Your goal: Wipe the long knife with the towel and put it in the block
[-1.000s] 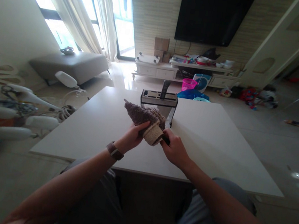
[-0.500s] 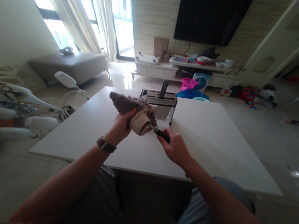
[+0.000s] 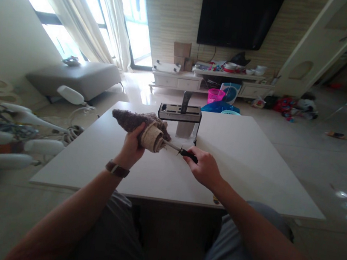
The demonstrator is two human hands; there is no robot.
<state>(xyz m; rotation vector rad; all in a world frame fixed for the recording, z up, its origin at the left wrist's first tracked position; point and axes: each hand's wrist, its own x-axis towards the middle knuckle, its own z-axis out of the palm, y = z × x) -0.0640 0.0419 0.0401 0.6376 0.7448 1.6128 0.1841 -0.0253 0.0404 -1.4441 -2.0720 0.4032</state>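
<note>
A knife block (image 3: 180, 113) stands on the table (image 3: 253, 158) at its far edge. Behind it lies a cabinet (image 3: 180, 80); a bench (image 3: 71, 77) sits left.

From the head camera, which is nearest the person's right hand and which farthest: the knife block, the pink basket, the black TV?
Measured from the right hand:
1. Knife block, on the table just beyond the hand, slightly left.
2. Pink basket, on the floor past the table's far edge.
3. Black TV, on the far wall.
</note>
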